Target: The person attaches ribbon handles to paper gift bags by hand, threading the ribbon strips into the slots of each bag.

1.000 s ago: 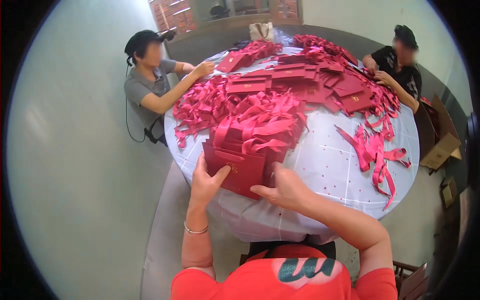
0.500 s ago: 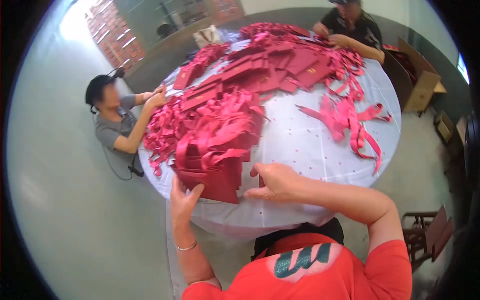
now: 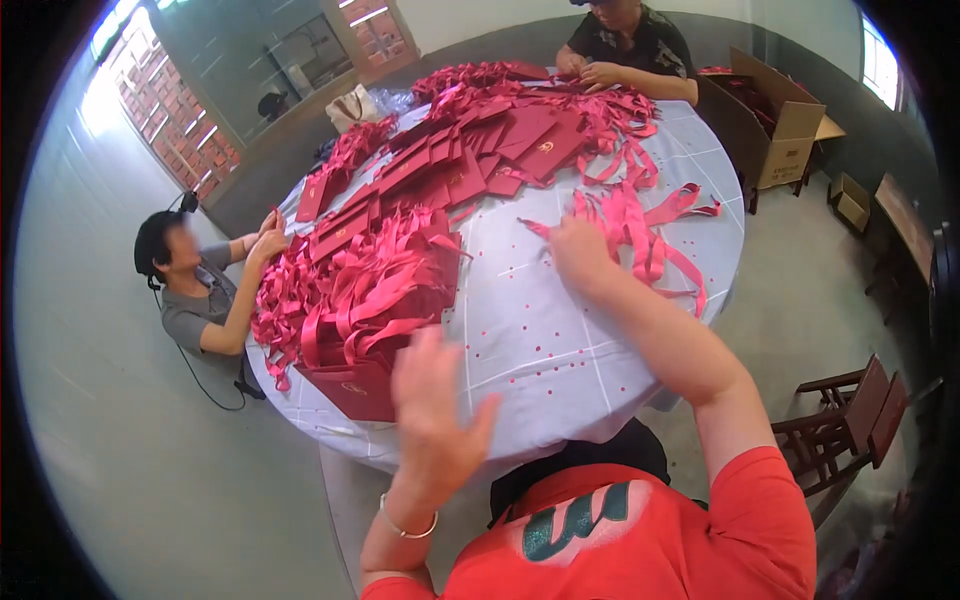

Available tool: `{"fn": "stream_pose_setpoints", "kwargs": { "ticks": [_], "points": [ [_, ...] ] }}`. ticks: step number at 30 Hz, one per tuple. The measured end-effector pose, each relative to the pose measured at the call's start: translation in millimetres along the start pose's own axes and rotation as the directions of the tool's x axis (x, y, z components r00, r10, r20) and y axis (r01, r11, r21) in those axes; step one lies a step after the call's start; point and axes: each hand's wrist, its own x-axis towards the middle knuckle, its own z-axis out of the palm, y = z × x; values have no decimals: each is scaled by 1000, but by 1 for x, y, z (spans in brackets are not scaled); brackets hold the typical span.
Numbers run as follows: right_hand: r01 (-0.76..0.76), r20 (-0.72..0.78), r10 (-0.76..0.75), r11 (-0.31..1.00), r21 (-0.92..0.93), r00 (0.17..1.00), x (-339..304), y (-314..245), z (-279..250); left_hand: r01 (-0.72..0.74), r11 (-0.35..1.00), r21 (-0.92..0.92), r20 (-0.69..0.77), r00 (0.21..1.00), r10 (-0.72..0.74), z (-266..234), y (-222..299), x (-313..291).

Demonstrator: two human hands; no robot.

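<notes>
My left hand [image 3: 437,412] is lifted over the near table edge, its thumb apart from the fingers and nothing in it; motion blurs it. Just left of it stands a packed row of dark red paper gift bags [image 3: 350,390], with pink ribbon handles [image 3: 375,290] spilling over their tops. My right hand [image 3: 580,252] reaches across to the loose pink ribbons [image 3: 625,225] on the right of the table. Its fingertips are at the ribbons' near left end, but the hand's back hides whether they grip any.
More flat red bags [image 3: 485,150] lie heaped across the round white-covered table [image 3: 510,400], scattered with tiny red bits. One co-worker [image 3: 205,290] is at the left, another [image 3: 630,50] at the far side. A cardboard box [image 3: 785,145] and wooden chair [image 3: 850,420] stand right.
My left hand has let go of the front bag and risen to the right. My right hand has moved from beside the bags, away from me, to the loose ribbons. The view has shifted.
</notes>
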Motion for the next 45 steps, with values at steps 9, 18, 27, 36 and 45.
{"fn": "stream_pose_setpoints", "kwargs": {
  "ticks": [9,18,27,36,45],
  "points": [
    [42,64,-55,982,182,996,-1,1,-30,-367,928,-68,649,690,320,124,26,42],
    [-330,90,421,542,773,902,99,71,8,-431,902,28,307,862,403,134,24,20],
    [-580,434,706,-41,814,560,174,60,54,-421,907,-24,403,826,395,131,8,3],
    [-377,-60,659,500,780,750,210,114,92,-463,880,-106,404,789,464,131,9,18],
    [-746,149,764,536,395,627,238,94,91,-433,898,-76,289,852,435,132,-6,10]
  ]
}}
